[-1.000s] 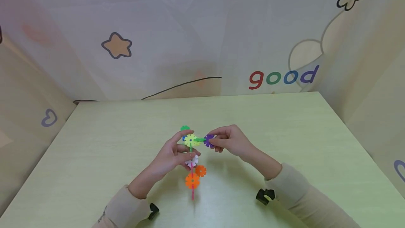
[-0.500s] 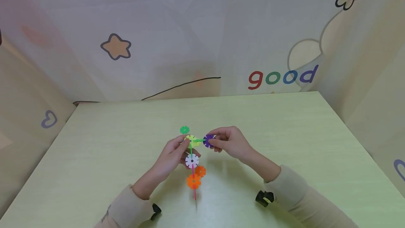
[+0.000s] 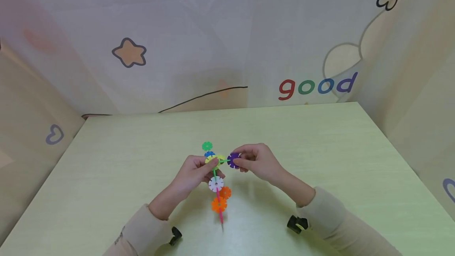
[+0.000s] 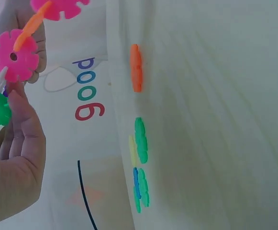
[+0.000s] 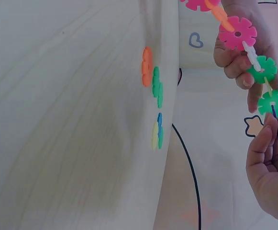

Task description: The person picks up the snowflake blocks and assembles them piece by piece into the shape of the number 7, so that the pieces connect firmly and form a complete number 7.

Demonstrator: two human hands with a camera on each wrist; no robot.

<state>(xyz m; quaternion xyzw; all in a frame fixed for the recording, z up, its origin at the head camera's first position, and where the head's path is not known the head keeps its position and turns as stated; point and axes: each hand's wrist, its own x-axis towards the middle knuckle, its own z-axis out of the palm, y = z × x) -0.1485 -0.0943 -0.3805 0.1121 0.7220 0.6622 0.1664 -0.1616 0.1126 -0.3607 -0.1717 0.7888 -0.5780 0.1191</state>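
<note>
Notched plastic discs joined edge to edge form a chain between the hands. In the head view, my left hand pinches its yellow disc, thumb on the front. Below hang a green disc seen edge-on, a white disc, a pink disc edge-on, an orange disc and another pink disc. My right hand pinches a purple disc, whose edge meets a green disc beside the yellow one. In the right wrist view, this green disc faces the camera, right fingertips at its lower edge.
Loose discs lie on the pale table: a green disc and a blue disc behind the hands, an orange disc by the chain. A yellow disc shows edge-on. A printed curtain stands behind.
My left thumb has moved from the white disc up to the yellow one. Both hands have come slightly nearer, and the chain's lower end has swung right. The right hand keeps its pinch.
</note>
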